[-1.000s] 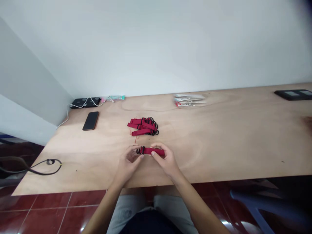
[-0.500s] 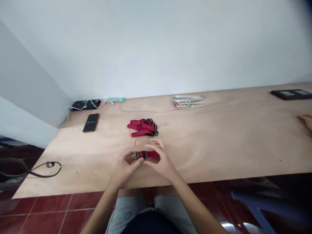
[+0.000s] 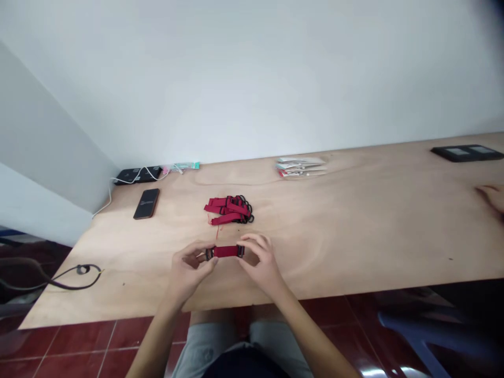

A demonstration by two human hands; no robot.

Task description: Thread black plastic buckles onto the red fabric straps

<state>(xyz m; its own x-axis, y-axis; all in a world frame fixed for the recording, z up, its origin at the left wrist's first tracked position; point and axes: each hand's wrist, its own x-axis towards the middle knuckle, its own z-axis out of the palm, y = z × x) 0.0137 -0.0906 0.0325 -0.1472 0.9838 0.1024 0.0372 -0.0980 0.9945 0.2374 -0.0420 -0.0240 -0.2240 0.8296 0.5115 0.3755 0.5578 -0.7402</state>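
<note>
A short red webbing strap (image 3: 226, 251) with black buckle pieces at both ends is stretched level between my hands, just above the table near its front edge. My left hand (image 3: 189, 266) pinches the black hardware at the strap's left end. At the other end, my right hand (image 3: 260, 261) grips the black slider between thumb and fingers. Beyond the hands lies a pile of similar red straps (image 3: 228, 210), their black rings bunched on the right side and loose red threads at the lower left.
On the wooden table (image 3: 354, 226) a phone (image 3: 146, 203) lies left, with black boxes (image 3: 137, 175) and a white cable behind it. Packets (image 3: 301, 166) rest by the wall, and a black tray-like object (image 3: 466, 153) far right. A black cable (image 3: 84, 270) loops over the left edge.
My hands have moved apart, the left one going left. The black slider has shifted to the strap's right end, and the red webbing now shows taut between my hands.
</note>
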